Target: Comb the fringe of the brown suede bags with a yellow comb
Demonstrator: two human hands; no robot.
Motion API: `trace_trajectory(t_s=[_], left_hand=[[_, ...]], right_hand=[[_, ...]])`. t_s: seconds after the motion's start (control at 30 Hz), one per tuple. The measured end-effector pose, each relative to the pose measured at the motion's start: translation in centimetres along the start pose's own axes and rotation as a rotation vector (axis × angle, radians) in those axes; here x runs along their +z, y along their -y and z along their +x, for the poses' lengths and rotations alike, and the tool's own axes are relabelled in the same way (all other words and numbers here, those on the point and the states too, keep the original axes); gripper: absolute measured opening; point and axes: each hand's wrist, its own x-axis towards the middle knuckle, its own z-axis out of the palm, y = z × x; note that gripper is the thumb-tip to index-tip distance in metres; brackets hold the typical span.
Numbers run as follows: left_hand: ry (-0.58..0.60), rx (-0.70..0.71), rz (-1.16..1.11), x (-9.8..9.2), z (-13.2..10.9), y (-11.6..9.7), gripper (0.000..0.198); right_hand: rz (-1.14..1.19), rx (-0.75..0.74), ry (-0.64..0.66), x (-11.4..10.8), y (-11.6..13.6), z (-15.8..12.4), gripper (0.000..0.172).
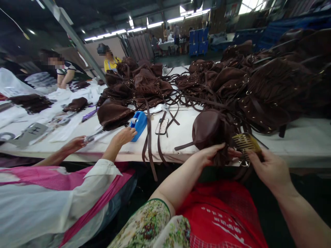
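A dark brown leather bag [210, 128] lies on its side at the table's front edge, its round base facing left. My left hand [212, 154] is closed on the bag's side, with part of its fingers hidden behind the leather. In my right hand [271, 167] is a yellowish wide-toothed comb [248, 144], gripped at its back, teeth pointing left toward the bag. A metal ring [244, 163] hangs just below the comb. Brown fringe near the comb is partly hidden.
Many brown fringed bags [276, 82] are heaped across the white table [178, 137], with straps [150, 148] hanging over its edge. A phone [162, 126] lies left of my bag. Close by on the left, a co-worker's hand [125, 135] touches a blue tape dispenser [139, 126].
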Motion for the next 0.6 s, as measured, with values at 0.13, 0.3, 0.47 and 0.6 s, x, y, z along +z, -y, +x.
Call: trace_trajectory(t_s=[0.13,0.3,0.47,0.6], left_hand=[[0.145,0.058,-0.156,-0.6,-0.9,0.0,0.055],[0.11,0.087,-0.209,-1.3,-0.9,0.0,0.057],[0.092,0.09,-0.286,-1.3,-0.5,-0.1,0.046],[-0.262,0.123,-0.259,-1.3,0.8,0.6,0.043]], right_hand=[[-0.095,-0.095,-0.015,3.4,-0.1,1.4,0.054],[-0.102,-0.147,0.039,6.6,1.0,0.9,0.055],[0.157,-0.232,0.428,7.6,3.3,-2.7,0.051],[0.231,-0.226,0.561,6.8,3.6,-4.7,0.048]])
